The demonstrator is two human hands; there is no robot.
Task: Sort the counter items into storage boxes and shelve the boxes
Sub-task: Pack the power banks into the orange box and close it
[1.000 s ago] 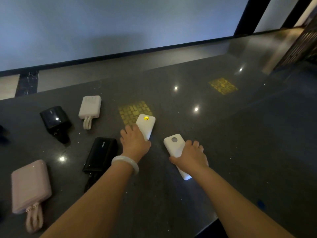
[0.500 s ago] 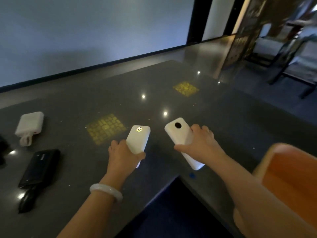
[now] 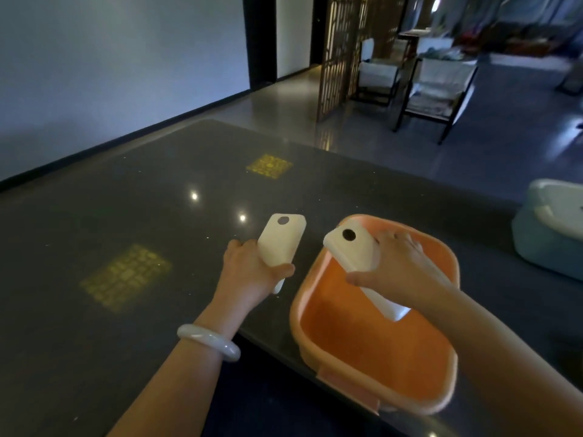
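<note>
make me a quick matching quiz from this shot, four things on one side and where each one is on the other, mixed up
Things:
1. left hand's white power bank
2. right hand's white power bank
3. orange box
4. blue box

Places:
A. on the counter's near edge
B. far right, cut off by the frame
C. held over the dark counter
D. held over the orange box

Pairs: 1-C, 2-D, 3-A, 4-B
</note>
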